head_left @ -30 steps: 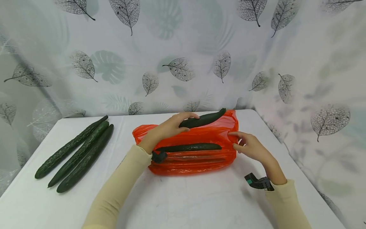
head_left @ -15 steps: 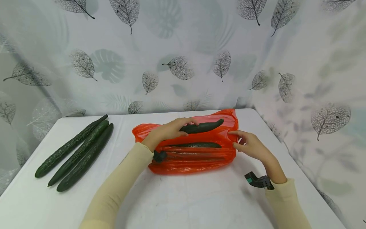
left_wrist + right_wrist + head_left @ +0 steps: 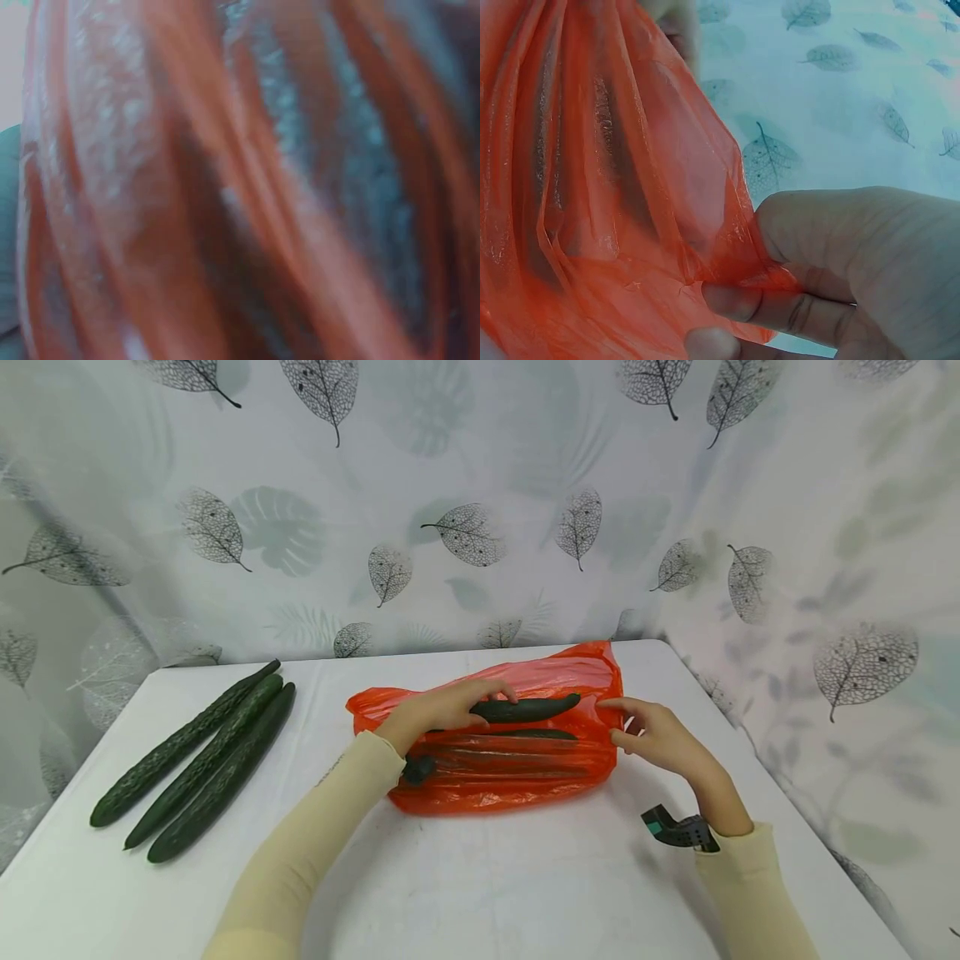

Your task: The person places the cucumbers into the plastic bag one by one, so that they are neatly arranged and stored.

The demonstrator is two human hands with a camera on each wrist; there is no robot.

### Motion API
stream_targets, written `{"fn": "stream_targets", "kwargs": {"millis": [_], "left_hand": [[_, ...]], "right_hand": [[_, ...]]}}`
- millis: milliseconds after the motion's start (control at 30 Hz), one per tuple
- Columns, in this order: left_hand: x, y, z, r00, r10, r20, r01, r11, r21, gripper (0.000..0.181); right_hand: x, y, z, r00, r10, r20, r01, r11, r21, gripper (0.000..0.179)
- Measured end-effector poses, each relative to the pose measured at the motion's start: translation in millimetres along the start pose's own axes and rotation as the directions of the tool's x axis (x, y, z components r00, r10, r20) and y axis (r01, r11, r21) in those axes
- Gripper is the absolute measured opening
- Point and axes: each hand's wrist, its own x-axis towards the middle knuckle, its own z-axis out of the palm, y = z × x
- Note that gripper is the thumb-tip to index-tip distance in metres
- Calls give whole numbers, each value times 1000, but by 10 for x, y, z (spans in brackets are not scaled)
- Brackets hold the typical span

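A red plastic bag [image 3: 510, 797] lies on the table with its mouth spread and cucumbers inside. My left hand [image 3: 442, 706] grips one dark green cucumber [image 3: 528, 709] by its left part, low in the bag's opening. Just below it another cucumber [image 3: 536, 734] shows in the bag, partly covered by the plastic. My right hand [image 3: 652, 737] pinches the bag's right edge between thumb and fingers; the right wrist view shows the plastic [image 3: 727, 247] caught there. Blurred red plastic [image 3: 247, 187] over green bumpy shapes fills the left wrist view.
Three long cucumbers [image 3: 206, 760] lie side by side at the table's left. The white table [image 3: 480, 885] ends at a leaf-print cloth [image 3: 450, 485] hanging behind and to the right.
My left hand has lowered the cucumber from above the bag's far edge down into its opening, levelling it. The cucumber below is now more covered. My right hand keeps its pinch.
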Motion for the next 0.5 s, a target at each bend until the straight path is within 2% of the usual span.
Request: {"fn": "stream_targets", "kwargs": {"millis": [300, 500], "left_hand": [[4, -76, 90, 1000, 6, 18, -6, 999, 32, 47], [9, -75, 104, 1000, -7, 25, 6, 999, 39, 48]], "right_hand": [[-14, -14, -5, 1000, -2, 1, 2, 1000, -4, 41], [-19, -14, -20, 1000, -1, 0, 1, 1000, -17, 41]]}}
